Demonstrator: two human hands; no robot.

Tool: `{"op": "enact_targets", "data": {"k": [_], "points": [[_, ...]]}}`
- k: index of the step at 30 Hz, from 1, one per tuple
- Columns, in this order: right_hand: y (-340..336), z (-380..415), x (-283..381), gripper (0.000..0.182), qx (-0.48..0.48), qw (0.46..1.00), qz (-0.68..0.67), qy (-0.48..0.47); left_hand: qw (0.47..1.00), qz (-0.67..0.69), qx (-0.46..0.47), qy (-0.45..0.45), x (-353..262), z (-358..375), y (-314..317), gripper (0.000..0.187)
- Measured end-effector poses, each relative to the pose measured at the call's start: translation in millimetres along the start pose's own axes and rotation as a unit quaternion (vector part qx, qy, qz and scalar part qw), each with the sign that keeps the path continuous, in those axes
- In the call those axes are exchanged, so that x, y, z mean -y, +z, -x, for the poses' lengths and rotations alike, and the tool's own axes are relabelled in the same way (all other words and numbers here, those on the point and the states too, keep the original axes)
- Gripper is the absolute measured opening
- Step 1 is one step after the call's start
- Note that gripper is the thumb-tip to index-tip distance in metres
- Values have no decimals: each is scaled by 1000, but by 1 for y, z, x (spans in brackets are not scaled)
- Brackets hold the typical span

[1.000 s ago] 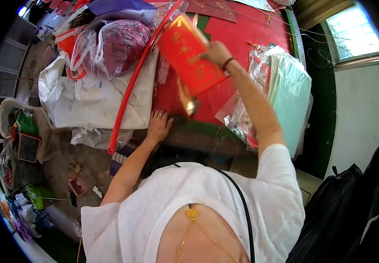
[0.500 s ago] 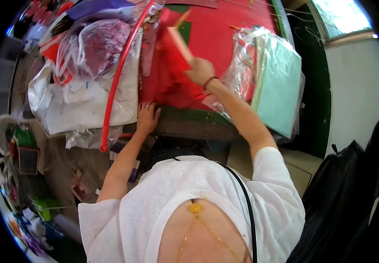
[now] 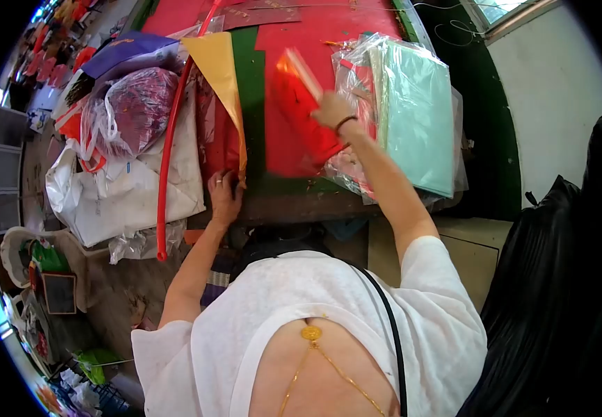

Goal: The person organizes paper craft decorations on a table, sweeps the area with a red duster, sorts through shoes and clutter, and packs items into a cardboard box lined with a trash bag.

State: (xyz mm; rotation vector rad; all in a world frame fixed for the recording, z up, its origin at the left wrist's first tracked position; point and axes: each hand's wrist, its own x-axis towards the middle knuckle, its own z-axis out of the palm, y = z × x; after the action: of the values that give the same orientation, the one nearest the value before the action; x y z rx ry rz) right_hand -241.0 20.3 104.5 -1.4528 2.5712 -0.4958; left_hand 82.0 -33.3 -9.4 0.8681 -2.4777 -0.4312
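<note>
The right hand [image 3: 333, 111] is clamped on the upper edge of a stack of red sheets [image 3: 301, 104], holding it tilted above the table [image 3: 335, 28]; the stack is blurred, so how many sheets it holds cannot be told. The left hand [image 3: 224, 197] rests at the near edge of the table with fingers bent over the lower corner of a yellow pennant [image 3: 223, 76], which seems pinched there, though the grip itself is too small to make out. Just right of the raised stack lies a clear plastic packet of pale green sheets [image 3: 415, 111], touching more wrapped red material under the forearm. To the left, a red hoop [image 3: 169, 139] crosses a white sack [image 3: 113, 194], with a bagged dark red bundle [image 3: 137, 104] above it. Judging from this, the sorting is mid-way: one stack is lifted and not yet set down, the packets beside it remain wrapped.
</note>
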Motion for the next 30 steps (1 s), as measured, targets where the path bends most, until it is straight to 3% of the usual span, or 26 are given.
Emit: {"op": "enact_targets", "data": {"k": [2, 3, 6, 7, 9, 10, 11, 12, 13, 14, 15, 17, 18, 20, 21, 23, 24, 26, 27, 29, 30], "points": [[30, -4, -34, 32, 72, 989, -71, 108, 997, 54, -32, 49, -32, -25, 0, 35], [33, -5, -45, 32, 66, 990, -71, 105, 990, 126, -52, 35, -45, -38, 6, 40], [11, 18, -57, 28, 69, 916, -350, 185, 975, 203, -94, 14, -77, -79, 5, 46], [1, 33, -54, 28, 66, 915, -351, 190, 974, 201, -101, 1, -87, -90, 1, 51], [-15, 59, -52, 41, 24, 720, -678, 146, 974, 202, -102, -7, -104, -104, -1, 55], [-29, 73, -53, 46, 70, 703, -683, 187, 961, 260, -69, -59, -113, -109, 1, 58], [-33, 84, -53, 46, 64, 701, -684, 192, 942, 316, -34, -111, -119, -112, 5, 62], [-34, 95, -52, 45, 67, 666, -719, 187, 900, 394, 11, -188, -119, -116, 16, 57], [-34, 104, -53, 44, 69, 631, -752, 181, 900, 395, 20, -184, -118, -116, 18, 57], [-27, 112, -55, 41, 69, 648, -736, 186, 730, 598, 163, -288, -125, -120, 8, 52], [-21, 118, -61, 41, 61, 645, -737, 191, 487, 737, 290, -368, -130, -122, 4, 48], [-10, 130, -73, 38, 88, 648, -716, 246, 473, 747, 297, -360, -131, -117, 19, 40], [-10, 139, -80, 38, 82, 646, -718, 247, 492, 739, 287, -360, -132, -115, 24, 40], [-14, 170, -101, 39, 55, 609, -701, 367, 512, 728, 280, -359, -131, -108, 32, 40], [-12, 187, -112, 39, 49, 606, -703, 368, 531, 727, 262, -348, -129, -104, 35, 39], [-3, 218, -140, 39, -109, 566, -646, 501, 547, 726, 247, -336, -129, -103, 32, 38], [8, 226, -158, 39, -110, 565, -646, 501, 553, 713, 246, -352, -129, -106, 26, 38], [21, 230, -180, 44, -288, 534, -635, 478, 553, 708, 250, -362, -124, -110, 24, 38], [20, 227, -184, 44, -288, 534, -636, 476, 554, 708, 249, -360, -121, -111, 26, 38], [13, 218, -192, 48, -362, 475, -616, 514, 545, 718, 250, -353, -119, -114, 32, 38], [17, 220, -200, 51, -327, 481, -628, 517, 547, 719, 248, -350, -118, -115, 34, 38]]}}
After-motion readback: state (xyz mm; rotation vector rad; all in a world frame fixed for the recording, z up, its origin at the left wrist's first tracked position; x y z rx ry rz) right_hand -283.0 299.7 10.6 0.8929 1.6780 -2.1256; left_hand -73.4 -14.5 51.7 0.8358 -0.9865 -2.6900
